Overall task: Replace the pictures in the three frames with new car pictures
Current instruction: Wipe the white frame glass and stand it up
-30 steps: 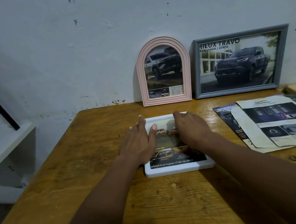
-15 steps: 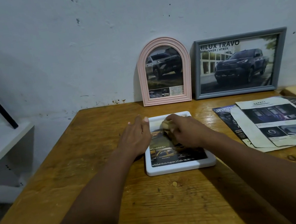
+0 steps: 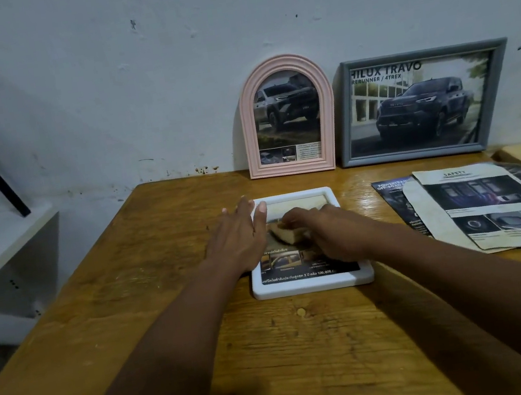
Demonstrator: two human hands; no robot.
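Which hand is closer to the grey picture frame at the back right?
The right hand. It rests on the picture in the white frame, on the side toward the grey frame. The left hand lies at the white frame's left edge, farther away.

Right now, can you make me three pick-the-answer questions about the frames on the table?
1. Where is the white frame?
A. flat on the table
B. leaning on the wall
C. on the shelf

2. What colour is the arched frame?
A. green
B. pink
C. black

3. What is the left hand doing?
A. lifting a frame
B. holding paper in the air
C. lying flat, fingers spread

Answers: 1 A, it lies face up on the wooden table. 2 B, its border is pink. 3 C, the palm is down at the white frame's left edge.
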